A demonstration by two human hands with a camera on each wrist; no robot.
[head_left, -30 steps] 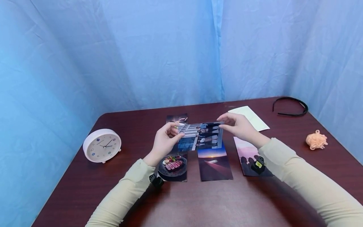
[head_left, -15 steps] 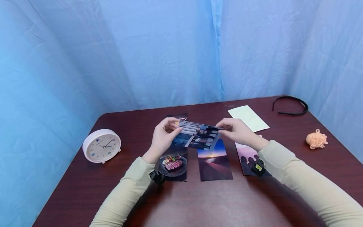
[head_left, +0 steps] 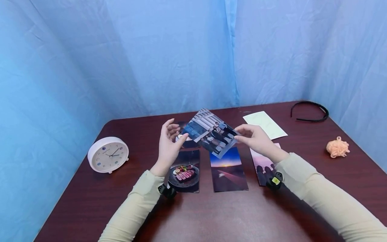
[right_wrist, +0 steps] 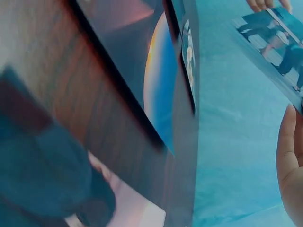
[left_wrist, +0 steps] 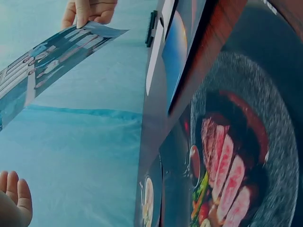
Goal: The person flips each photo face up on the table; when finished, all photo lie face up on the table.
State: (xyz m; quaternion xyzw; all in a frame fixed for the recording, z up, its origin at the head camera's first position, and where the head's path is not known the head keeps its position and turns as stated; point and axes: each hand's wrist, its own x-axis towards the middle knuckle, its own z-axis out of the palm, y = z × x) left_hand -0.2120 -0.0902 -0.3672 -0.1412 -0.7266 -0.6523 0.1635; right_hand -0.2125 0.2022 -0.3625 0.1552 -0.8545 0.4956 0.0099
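My right hand [head_left: 257,138] pinches one edge of a photo of several people standing by a railing [head_left: 212,131], held up and tilted above the table. The left wrist view shows the right hand [left_wrist: 92,12] gripping this photo [left_wrist: 47,66] by its end. My left hand [head_left: 169,144] is by the photo's left corner, fingers loosely spread, thumb close to the edge; in the left wrist view the left fingers [left_wrist: 16,194] are apart from it. Beneath lie a steak photo [head_left: 184,173] and a sunset photo [head_left: 228,173]. Behind, a food photo [head_left: 190,144] is partly covered.
A pink-sky photo [head_left: 262,164] lies under my right forearm. Behind it is a pale sheet [head_left: 267,125]. A black headband [head_left: 325,116] and a peach yarn ball [head_left: 337,148] are on the right. A white clock [head_left: 109,155] stands left. Blue curtains [head_left: 181,60] surround the table [head_left: 205,215].
The held photo has turned so that its left end points up and back. My left hand, which gripped that end, has let go and spread its fingers. The right hand keeps its grip.
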